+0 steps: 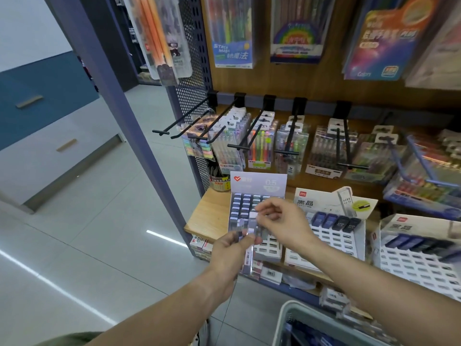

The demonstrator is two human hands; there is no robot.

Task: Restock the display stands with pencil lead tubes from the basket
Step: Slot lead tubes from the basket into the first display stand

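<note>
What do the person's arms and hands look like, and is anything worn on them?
Both forearms are bare, with no watch, ring or glove visible on the left hand or the right hand. An olive-green sleeve shows only at the bottom edge, on the left arm. No sleeve is visible on the right arm.

The shelf point(207, 216) is pale wood with a matt grain. The display stands point(259, 188) look like printed card with white plastic grids. The hooks point(189, 121) are matt black metal, the hanging packs point(291, 143) glossy clear plastic, the floor point(99, 221) smooth, shiny tile.
</note>
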